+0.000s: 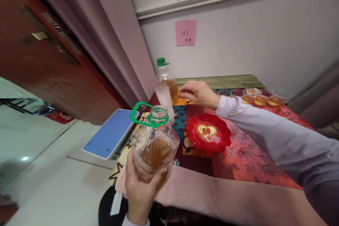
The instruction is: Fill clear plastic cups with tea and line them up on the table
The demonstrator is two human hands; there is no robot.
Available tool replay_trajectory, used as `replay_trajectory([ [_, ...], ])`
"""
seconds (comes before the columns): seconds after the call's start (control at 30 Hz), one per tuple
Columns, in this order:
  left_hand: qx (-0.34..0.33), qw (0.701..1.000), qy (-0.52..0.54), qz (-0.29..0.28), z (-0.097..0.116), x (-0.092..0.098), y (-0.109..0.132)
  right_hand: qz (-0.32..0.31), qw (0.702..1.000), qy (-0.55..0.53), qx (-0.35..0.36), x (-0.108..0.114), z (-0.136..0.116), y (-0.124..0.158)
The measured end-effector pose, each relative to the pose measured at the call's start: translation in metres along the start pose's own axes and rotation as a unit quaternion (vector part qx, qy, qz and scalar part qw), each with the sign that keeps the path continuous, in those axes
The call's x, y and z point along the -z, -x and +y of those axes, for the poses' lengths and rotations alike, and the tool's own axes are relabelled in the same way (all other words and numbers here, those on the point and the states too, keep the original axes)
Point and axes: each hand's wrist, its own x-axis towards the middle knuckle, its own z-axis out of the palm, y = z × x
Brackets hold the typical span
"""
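Observation:
My left hand (141, 187) is wrapped round the lower body of a clear plastic bottle (156, 148) of amber-brown liquid. Its mouth has no cap, and a green carrying handle sticks out from the neck toward the left. Over the far part of the table, my right hand (200, 93) reaches leftward with thumb and fingers loosely bent and a gap between them. Beside those fingertips stand a second bottle (172, 90) with a green cap and a tilted stack of clear plastic cups (164, 99). A red scalloped plate (225, 137) with a gold heart lies below my right forearm.
A row of clear cups (282, 94), several with amber liquid, stands at the table's far right. The table has a patterned cover (249, 159) and a pink cloth edge (201, 187). A blue-topped stool (109, 136) is at left, near a brown door (63, 74). A pink note (185, 32) hangs on the wall.

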Motion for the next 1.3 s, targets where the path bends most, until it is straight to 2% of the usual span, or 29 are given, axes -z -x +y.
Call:
replay_trajectory([
  [0.07, -0.011, 1.000, 0.013, -0.002, 0.000, -0.001, 0.000, -0.061, 0.996, -0.010, 0.059, -0.015, -0.034, -0.007],
  [0.17, -0.020, 0.999, 0.024, -0.009, -0.002, -0.002, -0.002, -0.165, 0.985, 0.055, 0.022, -0.043, -0.066, -0.010],
  [0.27, -0.017, 0.999, 0.029, -0.013, -0.004, -0.003, -0.002, -0.217, 0.970, 0.101, -0.034, -0.063, -0.078, -0.009],
  [0.4, -0.015, 0.999, 0.038, -0.009, -0.007, -0.002, -0.001, -0.218, 0.968, 0.105, -0.060, -0.072, -0.079, -0.009],
  [0.67, -0.018, 0.997, 0.063, -0.028, -0.005, -0.002, -0.003, -0.187, 0.971, 0.089, -0.120, -0.071, -0.083, -0.014],
  [0.9, -0.029, 0.998, 0.056, -0.021, -0.004, -0.002, -0.003, -0.155, 0.981, 0.058, -0.100, -0.065, -0.083, -0.012],
  [1.1, -0.025, 0.999, 0.038, -0.012, -0.008, -0.004, -0.003, -0.098, 0.991, 0.038, -0.083, -0.057, -0.075, -0.013],
  [1.2, -0.027, 0.999, 0.040, -0.013, -0.009, -0.005, -0.003, -0.027, 0.997, 0.012, -0.068, -0.038, -0.074, -0.005],
  [1.3, -0.023, 0.998, 0.047, -0.019, -0.008, -0.004, -0.002, 0.107, 0.992, -0.038, -0.061, -0.014, -0.068, 0.024],
])
